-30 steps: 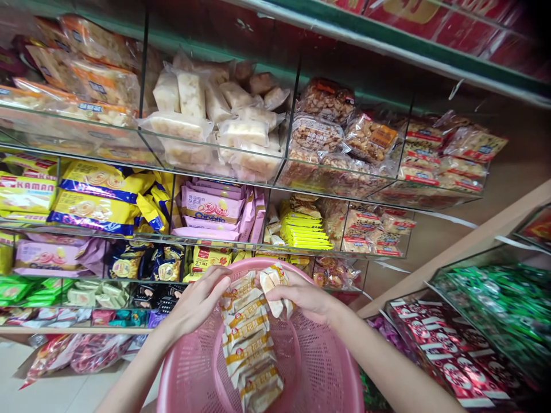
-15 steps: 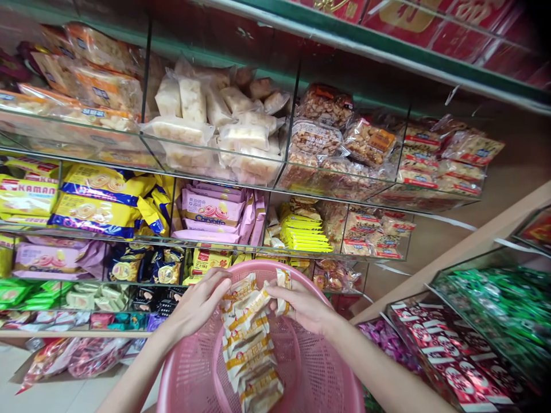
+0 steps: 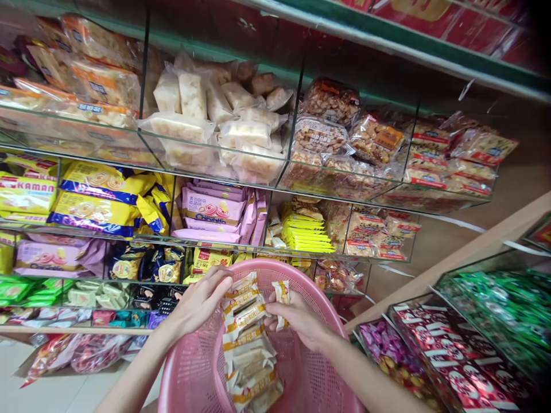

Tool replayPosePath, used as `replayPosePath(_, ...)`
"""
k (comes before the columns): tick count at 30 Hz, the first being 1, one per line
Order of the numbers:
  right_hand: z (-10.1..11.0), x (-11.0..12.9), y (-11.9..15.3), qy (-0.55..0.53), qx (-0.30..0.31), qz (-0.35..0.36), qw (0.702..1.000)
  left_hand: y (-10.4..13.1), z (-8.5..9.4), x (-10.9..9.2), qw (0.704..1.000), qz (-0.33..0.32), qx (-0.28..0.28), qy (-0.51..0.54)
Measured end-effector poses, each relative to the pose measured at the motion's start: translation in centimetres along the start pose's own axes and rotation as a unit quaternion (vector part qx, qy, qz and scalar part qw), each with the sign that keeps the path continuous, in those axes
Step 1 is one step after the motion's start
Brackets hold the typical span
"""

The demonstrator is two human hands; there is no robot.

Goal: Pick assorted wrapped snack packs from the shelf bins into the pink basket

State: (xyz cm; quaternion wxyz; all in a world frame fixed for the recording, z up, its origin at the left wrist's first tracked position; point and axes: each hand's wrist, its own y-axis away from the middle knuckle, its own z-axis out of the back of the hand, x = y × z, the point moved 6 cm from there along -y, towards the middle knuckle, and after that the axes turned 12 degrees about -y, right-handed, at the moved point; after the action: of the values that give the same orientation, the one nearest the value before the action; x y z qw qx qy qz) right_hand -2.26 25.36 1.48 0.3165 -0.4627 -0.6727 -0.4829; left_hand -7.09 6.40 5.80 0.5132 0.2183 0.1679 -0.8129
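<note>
A pink perforated basket (image 3: 189, 367) fills the bottom centre, with a stack of white-and-gold wrapped bars (image 3: 249, 358) inside. My left hand (image 3: 202, 301) rests over the basket's left rim, its fingertips against the upper left end of the stack; whether they grip a bar is hidden. My right hand (image 3: 297, 315) is inside the basket at the right of the stack, fingers closed on one wrapped bar (image 3: 282, 293) that stands upright. Its fingertips also reach the edge of the stack.
Glass shelves (image 3: 215, 155) of packaged snacks run across the view behind the basket. Bins of red-and-white packets (image 3: 456, 355) and green packets (image 3: 503, 310) stand at the right. Bagged goods (image 3: 101, 351) lie on the floor at the left.
My right hand has shifted slightly down with its bar. A bar near the top of the stack, earlier slanted up to my right fingers, now lies flatter on the stack.
</note>
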Motion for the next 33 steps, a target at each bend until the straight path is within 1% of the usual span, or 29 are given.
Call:
replayPosePath(3,-0.1,-0.7,0.3,0.053,-0.016,0.003,0.998,-0.2,0.0,-0.1,1.000,-0.003,-0.001,-0.004)
replayPosePath(7,0.0,-1.1,0.4,0.096,-0.023,0.029,0.995,-0.2,0.0,-0.2,1.000,-0.007,0.002,-0.006)
replayPosePath(10,0.4,-0.8,0.4,0.101,-0.013,0.049,0.994,-0.2,-0.1,-0.1,1.000,-0.003,0.005,-0.006)
replayPosePath(13,0.9,0.1,0.6,0.099,-0.004,0.063,0.993,-0.2,-0.1,0.0,1.000,-0.001,0.004,-0.007)
replayPosePath(16,0.8,1.0,0.9,0.075,0.015,0.050,0.996,-0.3,-0.1,0.0,1.000,-0.002,0.005,-0.005)
replayPosePath(21,-0.1,1.4,1.2,0.013,0.044,-0.011,0.999,-0.2,-0.1,0.0,1.000,0.002,0.014,0.001)
replayPosePath(23,-0.6,1.7,1.3,0.016,0.073,-0.007,0.997,-0.2,-0.2,0.0,1.000,0.005,0.016,0.001)
replayPosePath(25,-1.1,2.2,1.4,0.048,0.115,0.019,0.992,-0.2,-0.2,0.1,1.000,0.008,0.017,0.001)
replayPosePath(27,-1.3,2.9,1.5,0.119,0.131,0.066,0.982,-0.2,-0.3,0.3,1.000,0.010,0.015,0.000)
replayPosePath(29,-1.3,3.7,1.5,0.209,0.109,0.116,0.965,-0.2,-0.3,0.4,1.000,0.012,0.013,0.000)
replayPosePath(31,-1.5,4.4,1.6,0.282,0.084,0.152,0.944,-0.2,-0.3,0.4,1.000,0.013,0.010,-0.003)
replayPosePath(33,-2.3,4.9,1.8,0.343,0.091,0.163,0.921,-0.2,-0.2,0.5,1.000,0.015,0.009,-0.004)
